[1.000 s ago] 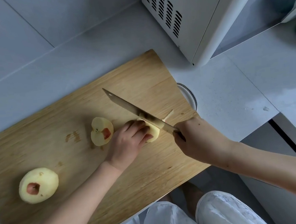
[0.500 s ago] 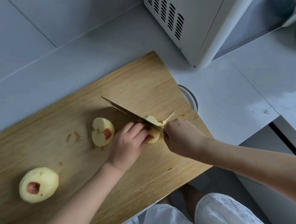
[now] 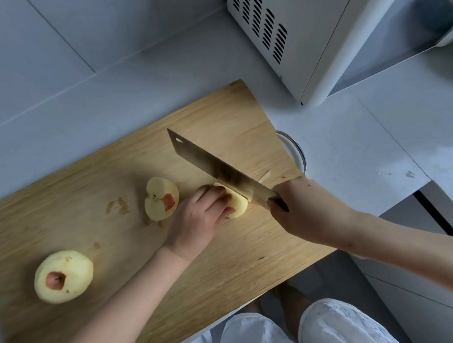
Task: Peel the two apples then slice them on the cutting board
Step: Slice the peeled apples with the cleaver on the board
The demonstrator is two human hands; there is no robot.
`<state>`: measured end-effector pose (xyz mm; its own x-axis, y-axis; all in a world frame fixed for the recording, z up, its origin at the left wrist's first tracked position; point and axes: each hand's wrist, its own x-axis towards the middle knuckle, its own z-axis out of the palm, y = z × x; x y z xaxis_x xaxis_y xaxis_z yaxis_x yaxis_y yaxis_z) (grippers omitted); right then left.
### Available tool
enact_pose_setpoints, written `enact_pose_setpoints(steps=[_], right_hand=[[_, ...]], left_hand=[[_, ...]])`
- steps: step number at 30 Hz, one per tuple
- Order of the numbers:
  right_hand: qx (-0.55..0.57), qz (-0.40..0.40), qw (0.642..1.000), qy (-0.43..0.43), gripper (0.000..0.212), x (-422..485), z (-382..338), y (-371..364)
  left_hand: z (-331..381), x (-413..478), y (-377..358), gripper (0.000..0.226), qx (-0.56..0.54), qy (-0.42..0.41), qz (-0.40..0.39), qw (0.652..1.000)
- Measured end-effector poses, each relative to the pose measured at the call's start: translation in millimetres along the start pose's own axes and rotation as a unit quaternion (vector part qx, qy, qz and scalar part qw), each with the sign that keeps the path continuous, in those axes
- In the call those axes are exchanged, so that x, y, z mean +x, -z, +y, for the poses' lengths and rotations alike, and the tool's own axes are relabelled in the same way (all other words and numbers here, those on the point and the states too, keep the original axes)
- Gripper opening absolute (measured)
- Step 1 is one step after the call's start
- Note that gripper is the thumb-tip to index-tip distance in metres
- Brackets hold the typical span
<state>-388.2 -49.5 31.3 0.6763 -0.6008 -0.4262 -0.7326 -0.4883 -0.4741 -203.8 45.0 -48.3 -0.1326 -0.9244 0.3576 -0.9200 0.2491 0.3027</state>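
Observation:
A wooden cutting board (image 3: pixel 82 192) lies on the grey counter. One whole peeled apple (image 3: pixel 63 276) sits near its left end, a red patch around the stem. A peeled apple half (image 3: pixel 161 198) lies cut face up at the board's middle. My left hand (image 3: pixel 197 222) holds down the other apple half (image 3: pixel 238 205) with curled fingers. My right hand (image 3: pixel 305 210) grips the handle of a cleaver (image 3: pixel 216 169), whose blade slants across the top of that half. A thin cut slice (image 3: pixel 264 177) lies just behind the blade.
A white microwave (image 3: pixel 316 27) stands at the back right, close to the board's far corner. A glass rim (image 3: pixel 294 150) shows past the board's right edge. The board overhangs the counter's front edge above my legs. A tiled wall runs behind.
The cleaver was pressed low into the apple half half a second ago; now the blade is lifted and tilted, its flat side showing. My left hand stays on the half.

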Motion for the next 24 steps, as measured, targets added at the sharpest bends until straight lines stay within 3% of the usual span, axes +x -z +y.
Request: enact_pose_setpoints(steps=[9, 18, 24], right_hand=[[-0.049, -0.007, 0.999, -0.002, 0.037, -2, -11, -10], [-0.048, -0.045, 0.997, -0.033, 0.034, 29, -15, -30], [0.077, -0.069, 0.991, -0.083, 0.029, 37, 7, -18]], left_hand=[[0, 0, 0, 0.025, 0.012, -0.003, 0.007, 1.000], [-1, -4, -3, 0.013, -0.016, 0.013, 0.008, 1.000], [1, -2, 1, 0.015, -0.025, 0.010, 0.000, 1.000]])
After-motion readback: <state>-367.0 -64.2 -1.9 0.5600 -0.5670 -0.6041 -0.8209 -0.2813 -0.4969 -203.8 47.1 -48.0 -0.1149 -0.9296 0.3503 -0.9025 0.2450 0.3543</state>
